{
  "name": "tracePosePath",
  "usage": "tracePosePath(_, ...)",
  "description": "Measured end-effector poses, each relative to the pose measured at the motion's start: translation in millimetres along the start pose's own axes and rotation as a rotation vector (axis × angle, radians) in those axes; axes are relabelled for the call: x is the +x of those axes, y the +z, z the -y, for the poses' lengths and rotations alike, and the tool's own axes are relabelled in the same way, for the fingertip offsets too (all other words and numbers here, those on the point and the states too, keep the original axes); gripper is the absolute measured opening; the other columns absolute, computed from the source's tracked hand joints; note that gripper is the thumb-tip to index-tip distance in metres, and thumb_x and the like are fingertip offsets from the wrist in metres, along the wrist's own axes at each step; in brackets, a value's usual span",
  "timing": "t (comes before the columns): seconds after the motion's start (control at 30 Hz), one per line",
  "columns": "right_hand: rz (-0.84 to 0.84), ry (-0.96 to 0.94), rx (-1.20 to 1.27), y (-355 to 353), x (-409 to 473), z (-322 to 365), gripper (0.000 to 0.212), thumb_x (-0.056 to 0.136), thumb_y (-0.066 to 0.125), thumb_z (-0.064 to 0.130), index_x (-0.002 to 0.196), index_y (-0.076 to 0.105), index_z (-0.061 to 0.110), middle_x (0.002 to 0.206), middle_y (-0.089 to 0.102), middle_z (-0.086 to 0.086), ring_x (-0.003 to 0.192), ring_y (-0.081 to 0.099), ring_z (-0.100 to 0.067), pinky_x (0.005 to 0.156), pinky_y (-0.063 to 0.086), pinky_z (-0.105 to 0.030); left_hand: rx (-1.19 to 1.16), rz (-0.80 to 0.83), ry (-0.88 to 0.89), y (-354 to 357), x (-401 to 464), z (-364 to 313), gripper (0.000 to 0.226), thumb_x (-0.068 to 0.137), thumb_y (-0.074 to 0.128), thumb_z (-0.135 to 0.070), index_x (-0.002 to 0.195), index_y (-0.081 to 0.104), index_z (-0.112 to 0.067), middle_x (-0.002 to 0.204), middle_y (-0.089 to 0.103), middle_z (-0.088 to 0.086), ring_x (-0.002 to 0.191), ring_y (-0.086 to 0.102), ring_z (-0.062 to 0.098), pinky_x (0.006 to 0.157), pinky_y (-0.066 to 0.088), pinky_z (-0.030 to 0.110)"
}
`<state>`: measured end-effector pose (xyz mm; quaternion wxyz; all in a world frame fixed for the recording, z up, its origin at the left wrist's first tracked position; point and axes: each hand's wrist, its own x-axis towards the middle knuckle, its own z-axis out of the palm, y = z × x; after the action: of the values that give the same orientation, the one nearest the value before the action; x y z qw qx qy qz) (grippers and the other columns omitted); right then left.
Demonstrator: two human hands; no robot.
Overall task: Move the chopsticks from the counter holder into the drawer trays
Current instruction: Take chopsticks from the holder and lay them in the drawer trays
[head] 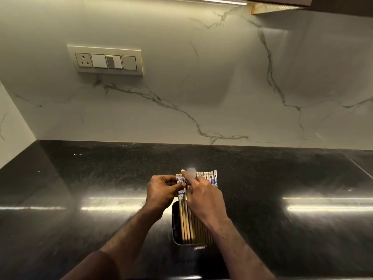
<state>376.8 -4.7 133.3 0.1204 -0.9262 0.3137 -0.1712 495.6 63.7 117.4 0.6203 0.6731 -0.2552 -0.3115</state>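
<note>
Several wooden chopsticks (210, 177) with blue-and-white patterned tops stand in a dark rectangular holder (175, 225) on the black counter, near its front edge. My left hand (161, 191) pinches the patterned tops of the leftmost few chopsticks (181, 194). My right hand (203, 197) is just to their right, fingers on the tops in the middle of the row, and it covers most of the other sticks. One fingertip is blurred. No drawer or tray is in view.
The black stone counter (292, 178) stretches wide to both sides, with bright light reflections. A marble backsplash (222, 87) rises behind it, carrying a switch and socket panel (106, 61) at upper left. A side wall closes the counter's left end.
</note>
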Motion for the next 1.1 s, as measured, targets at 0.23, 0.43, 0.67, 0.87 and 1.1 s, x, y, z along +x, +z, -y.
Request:
tracePosePath(0.23, -0.109, 0.012, 0.276, -17.5, -17.1, 11.9, 0.048, 0.094, 0.053, 0.023, 0.142, 0.045, 0.028, 0.115, 0.067, -0.001, 0.094, 0.064, -0.009, 0.087, 0.054, -0.027, 0.052, -0.004, 0.206, -7.7, -33.1, -50.7, 0.019, 0.077, 0.075, -0.004, 0.092, 0.075, -0.017, 0.080, 0.077, -0.002, 0.079, 0.074, 0.013, 0.069, 0.058, 0.023)
tracePosePath(0.43, -0.104, 0.066, 0.725, -54.7, -64.8, 30.6, 0.025, 0.090, 0.066, 0.019, 0.115, 0.068, 0.022, 0.095, 0.070, 0.013, 0.087, 0.065, 0.005, 0.075, 0.053, -0.014, 0.123, 0.085, 0.454, -15.3, -86.5, -141.4, 0.024, 0.076, 0.076, -0.004, 0.099, 0.073, -0.008, 0.086, 0.076, 0.005, 0.078, 0.074, 0.018, 0.072, 0.060, 0.031)
tracePosePath(0.67, 0.111, 0.088, 1.215, -91.1, -177.8, 42.2, 0.018, 0.092, 0.061, 0.012, 0.108, 0.068, 0.009, 0.098, 0.075, -0.011, 0.090, 0.072, -0.024, 0.079, 0.059, -0.033, -0.018, 0.187, 0.496, -21.6, -190.9, -197.8, 0.015, 0.077, 0.073, 0.001, 0.090, 0.073, -0.006, 0.084, 0.075, 0.010, 0.073, 0.073, 0.020, 0.063, 0.059, 0.026)
tracePosePath(0.87, 0.179, 0.171, 1.196, -114.2, -272.9, 32.1, 0.019, 0.093, 0.062, 0.018, 0.107, 0.068, 0.008, 0.095, 0.074, -0.012, 0.085, 0.072, -0.026, 0.075, 0.061, -0.040, -0.052, 0.216, 0.402, 3.9, -263.2, -179.1, 0.016, 0.077, 0.074, -0.004, 0.093, 0.073, -0.005, 0.088, 0.075, 0.014, 0.079, 0.074, 0.024, 0.065, 0.059, 0.026)
tracePosePath(1.1, 0.228, 0.330, 1.054, -139.0, -372.8, -38.7, 0.015, 0.094, 0.062, 0.023, 0.101, 0.071, 0.013, 0.091, 0.076, -0.008, 0.084, 0.074, -0.024, 0.072, 0.062, -0.035, -0.144, 0.263, 0.225, 81.5, -312.1, -116.7, 0.015, 0.074, 0.078, -0.010, 0.088, 0.076, -0.009, 0.087, 0.076, 0.012, 0.085, 0.073, 0.026, 0.076, 0.059, 0.035)
